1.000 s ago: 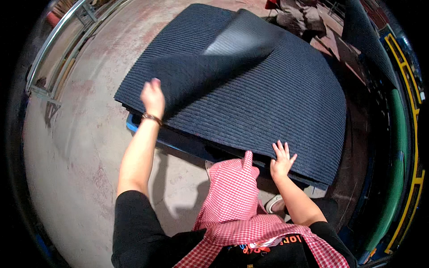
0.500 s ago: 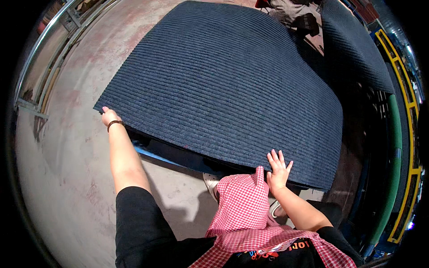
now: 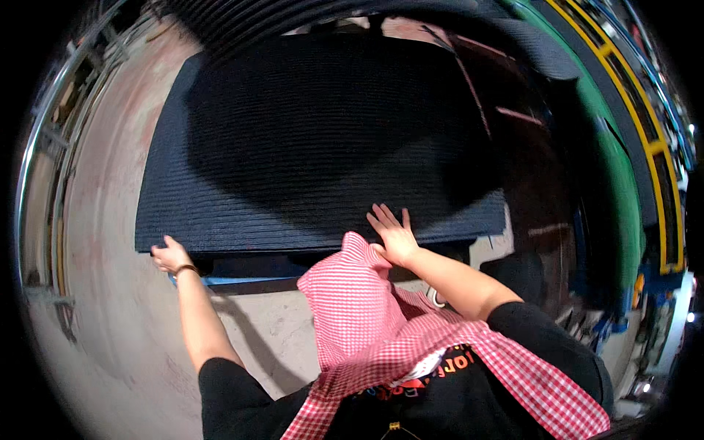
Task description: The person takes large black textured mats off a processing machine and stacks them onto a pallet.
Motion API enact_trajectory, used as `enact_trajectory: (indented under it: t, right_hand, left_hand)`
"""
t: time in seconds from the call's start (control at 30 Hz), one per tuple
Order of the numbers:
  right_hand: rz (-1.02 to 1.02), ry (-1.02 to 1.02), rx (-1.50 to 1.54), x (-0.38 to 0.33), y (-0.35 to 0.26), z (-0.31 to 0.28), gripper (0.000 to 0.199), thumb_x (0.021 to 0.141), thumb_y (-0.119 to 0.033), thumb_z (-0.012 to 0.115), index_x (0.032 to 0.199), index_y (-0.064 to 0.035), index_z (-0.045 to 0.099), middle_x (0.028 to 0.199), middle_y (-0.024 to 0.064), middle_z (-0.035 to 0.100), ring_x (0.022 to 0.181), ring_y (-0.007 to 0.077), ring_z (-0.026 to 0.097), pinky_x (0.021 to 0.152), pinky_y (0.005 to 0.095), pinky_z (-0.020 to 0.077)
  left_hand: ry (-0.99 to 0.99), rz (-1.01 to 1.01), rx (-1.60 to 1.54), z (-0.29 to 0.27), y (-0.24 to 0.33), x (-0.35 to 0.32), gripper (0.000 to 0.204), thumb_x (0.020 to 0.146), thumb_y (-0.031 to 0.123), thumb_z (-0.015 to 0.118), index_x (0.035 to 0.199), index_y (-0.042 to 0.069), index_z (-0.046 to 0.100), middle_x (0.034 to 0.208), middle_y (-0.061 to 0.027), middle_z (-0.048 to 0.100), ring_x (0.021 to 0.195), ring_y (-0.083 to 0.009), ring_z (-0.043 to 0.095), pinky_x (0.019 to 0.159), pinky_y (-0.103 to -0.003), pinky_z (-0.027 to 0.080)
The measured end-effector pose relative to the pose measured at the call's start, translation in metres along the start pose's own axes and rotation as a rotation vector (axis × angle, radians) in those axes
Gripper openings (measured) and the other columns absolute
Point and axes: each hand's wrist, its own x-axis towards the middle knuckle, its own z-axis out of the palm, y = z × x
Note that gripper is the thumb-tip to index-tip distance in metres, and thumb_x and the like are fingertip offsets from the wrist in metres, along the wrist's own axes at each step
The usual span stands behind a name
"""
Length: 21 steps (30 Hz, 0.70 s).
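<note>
A dark blue ribbed mat [image 3: 242, 216] lies flat before me, on top of a low stack or support with a blue edge. My left hand [image 3: 173, 257] is closed on its near left corner, fingers on top at the rim. Toward the right of the near edge, my right hand [image 3: 396, 240] lies flat on the mat with its fingers spread and thumb at the rim. A raised ribbed sheet [image 3: 271, 23] hangs above the far side, and a broad shadow covers most of the mat. The sheet's far parts are hidden in the dark.
A metal rail frame [image 3: 45, 132] stands at the left, beyond a strip of concrete floor [image 3: 95, 213]. Along the right run a green roller [image 3: 616, 198] and a yellow frame [image 3: 655, 147]. The hanging part of my red checked apron [image 3: 352, 293] touches the mat's near edge.
The ribbed sheet from the far right now hangs over the mat's far side, and shadow has spread. My view has turned; the mat's near edge lies straighter. Both hands remain at that edge.
</note>
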Motion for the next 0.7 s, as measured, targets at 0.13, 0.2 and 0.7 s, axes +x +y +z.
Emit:
enact_trajectory:
  t: [0.13,0.2,0.7]
  right_hand:
    - [0.203,0.376,0.214,-0.030,0.042,0.012,0.059,0.067,-0.016,0.062,0.120,-0.0006,0.039,0.117,0.0190,0.045,0.109,0.0299,0.044,0.092,0.0416,0.0337]
    - [0.564,0.523,0.548,-0.055,0.080,0.021,0.056,0.068,-0.006,0.057,0.120,0.0016,0.037,0.107,0.0163,0.052,0.087,0.0262,0.056,0.075,0.0353,0.0459]
    - [1.855,0.867,1.285,-0.050,0.246,-0.027,0.046,0.064,-0.012,0.063,0.105,0.0050,0.050,0.106,0.0200,0.054,0.099,0.0275,0.051,0.085,0.0336,0.0395]
  left_hand:
    - [-0.616,-0.199,-1.043,-0.006,0.019,-0.077,0.048,0.086,0.038,0.043,0.115,0.000,0.043,0.113,-0.0161,0.049,0.095,-0.0279,0.050,0.087,-0.036,0.039]
    - [-0.968,-0.801,-1.332,-0.042,0.070,-0.134,0.058,0.086,0.046,0.039,0.124,0.002,0.032,0.123,-0.0167,0.040,0.099,-0.0316,0.049,0.086,-0.042,0.041]
    - [-0.938,-0.855,-0.801,0.000,0.102,-0.156,0.036,0.080,0.033,0.058,0.056,0.013,0.041,0.047,0.0022,0.040,0.037,-0.0095,0.033,0.034,-0.022,0.024]
